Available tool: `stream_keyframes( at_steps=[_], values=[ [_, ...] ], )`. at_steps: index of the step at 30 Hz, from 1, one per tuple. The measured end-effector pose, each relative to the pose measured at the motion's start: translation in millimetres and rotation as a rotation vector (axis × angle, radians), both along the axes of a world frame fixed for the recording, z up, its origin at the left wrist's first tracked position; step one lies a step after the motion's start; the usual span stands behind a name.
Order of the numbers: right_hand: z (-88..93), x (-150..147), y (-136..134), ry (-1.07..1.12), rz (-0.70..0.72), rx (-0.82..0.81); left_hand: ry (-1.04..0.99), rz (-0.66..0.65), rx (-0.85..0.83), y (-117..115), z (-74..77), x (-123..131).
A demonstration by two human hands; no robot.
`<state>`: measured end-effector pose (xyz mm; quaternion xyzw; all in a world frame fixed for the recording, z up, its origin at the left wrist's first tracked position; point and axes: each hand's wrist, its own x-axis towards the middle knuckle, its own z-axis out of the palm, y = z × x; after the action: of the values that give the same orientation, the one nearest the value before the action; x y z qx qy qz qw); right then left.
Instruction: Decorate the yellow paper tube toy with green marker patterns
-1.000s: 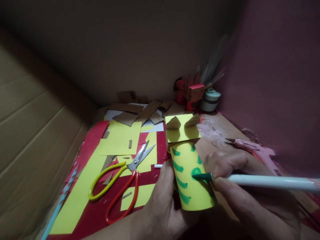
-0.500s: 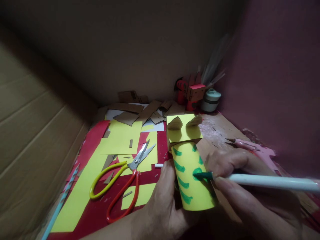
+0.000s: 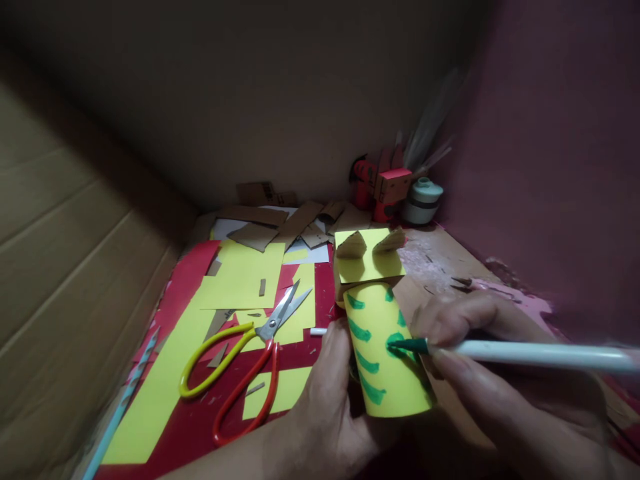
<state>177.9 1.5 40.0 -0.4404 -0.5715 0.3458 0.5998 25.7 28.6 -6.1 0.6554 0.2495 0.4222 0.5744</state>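
Note:
My left hand (image 3: 333,387) grips a yellow paper tube (image 3: 373,393) from its left side and underneath; most of its fingers are hidden. Green curved stripes run down both sides of the tube. At its far end is a cardboard box head (image 3: 369,257) covered in yellow paper, with two brown cardboard ears standing on top. My right hand (image 3: 480,353) pinches a white-barrelled marker (image 3: 540,355). The marker's green tip touches a green patch on the tube's right side.
Left of the tube, scissors (image 3: 271,325) with yellow and red handles lie spread on yellow paper (image 3: 245,273) and a red surface. Cardboard scraps (image 3: 253,235) lie behind. A red craft figure (image 3: 393,187) and a lidded pot (image 3: 423,200) stand at the back. A cardboard wall (image 3: 75,220) rises at left.
The marker tip has shifted very slightly up and right on the green patch, and its barrel has tilted a little. The left hand and the tube are nearly still.

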Motion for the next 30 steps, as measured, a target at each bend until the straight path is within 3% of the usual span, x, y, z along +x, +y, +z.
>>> stream_keyframes(
  at_steps=[9, 18, 22, 27, 30],
  values=[
    [-0.5, -4, 1, -0.016, 0.003, 0.016, 0.033, 0.024, 0.01, 1, -0.4, -1],
    [1.1, 16, 7, -0.15, 0.224, 0.03, 0.012, 0.018, -0.006, -2, -10.5, -1],
    [-0.7, 13, 6, -0.04, 0.187, 0.034, 0.044, 0.023, 0.02, -1, -9.1, -2],
    [-2.9, 16, 4, 0.058, 0.272, -0.059, 0.057, -0.012, 0.038, 1, -0.5, -2],
    [-3.9, 18, 4, 0.157, 0.21, -0.107, 0.028, -0.043, -0.005, 0, -2.4, -1]
  ],
)
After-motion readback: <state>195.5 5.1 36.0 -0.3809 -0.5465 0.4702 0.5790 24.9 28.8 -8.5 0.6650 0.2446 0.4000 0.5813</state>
